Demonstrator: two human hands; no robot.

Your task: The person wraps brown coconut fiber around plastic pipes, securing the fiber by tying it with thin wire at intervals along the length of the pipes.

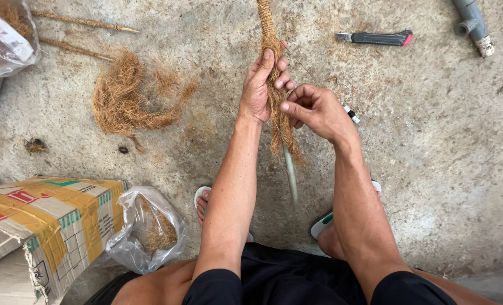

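Here the left hand [261,85] is clenched around the coir-wrapped stick [274,90] held upright over the concrete floor [432,169], the right hand [316,108] pinching thin thread [319,76], which could slip and let loose fibre unravel.

Soft, even daylight fills the frame, casting only faint shadows on the rough grey concrete floor [432,169]. Focus is sharp throughout. Wide-angle stretching shows at the lower edge, without glare.
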